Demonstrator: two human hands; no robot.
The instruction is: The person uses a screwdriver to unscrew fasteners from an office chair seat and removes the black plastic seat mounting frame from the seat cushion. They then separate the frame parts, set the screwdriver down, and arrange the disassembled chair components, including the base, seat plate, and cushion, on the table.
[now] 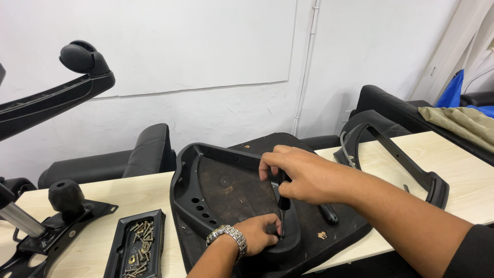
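Note:
An upturned black chair seat (236, 193) lies on the pale wooden table (139, 198), with a black plastic armrest frame (188, 177) resting on its underside. My right hand (301, 172) grips the handle of a black screwdriver (283, 203) held upright, its tip down at the frame's near edge. My left hand (257, 234), with a metal watch on the wrist, pinches the frame right beside the screwdriver tip. A second screwdriver (328, 213) lies on the seat just right of my right hand.
A black tray of several screws (138, 249) sits at the front left. A chair base mechanism with a knob (66, 198) stands far left. Another black armrest frame (406, 162) lies at the right. Black chair parts lean against the white wall behind.

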